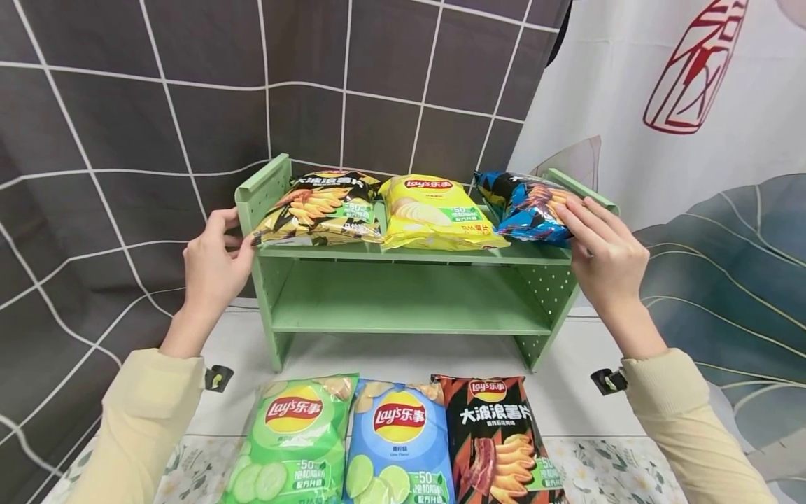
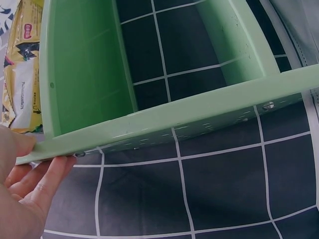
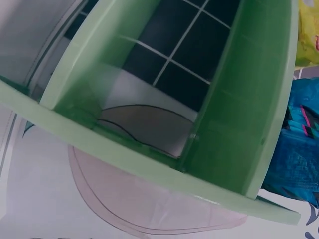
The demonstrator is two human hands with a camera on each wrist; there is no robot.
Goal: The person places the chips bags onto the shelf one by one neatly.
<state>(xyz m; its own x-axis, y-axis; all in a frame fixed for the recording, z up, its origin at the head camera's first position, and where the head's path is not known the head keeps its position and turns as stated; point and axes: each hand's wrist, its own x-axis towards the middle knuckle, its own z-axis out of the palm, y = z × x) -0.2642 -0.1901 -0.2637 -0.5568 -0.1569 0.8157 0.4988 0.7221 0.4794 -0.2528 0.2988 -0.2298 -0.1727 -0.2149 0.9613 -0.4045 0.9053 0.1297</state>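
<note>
My left hand [image 1: 217,262] grips the left side panel of a green two-tier shelf [image 1: 409,294]. In the left wrist view its fingers [image 2: 50,184] lie along the panel's outer face, with the thumb on the other side. On the top tier lie a black-and-gold chip bag [image 1: 327,210], a yellow Lay's bag [image 1: 434,213] and a blue chip bag [image 1: 532,210]. My right hand [image 1: 611,255] rests extended fingers on the blue bag, beside the right side panel. The right wrist view shows this bag [image 3: 294,154] but not the hand.
In front of the shelf lie a green Lay's bag [image 1: 292,434], a light blue Lay's bag [image 1: 399,441] and a black-and-red chip bag [image 1: 497,434] on the white table [image 1: 220,413]. A dark grid-patterned curtain [image 1: 208,126] hangs behind, a white printed one [image 1: 604,91] at right.
</note>
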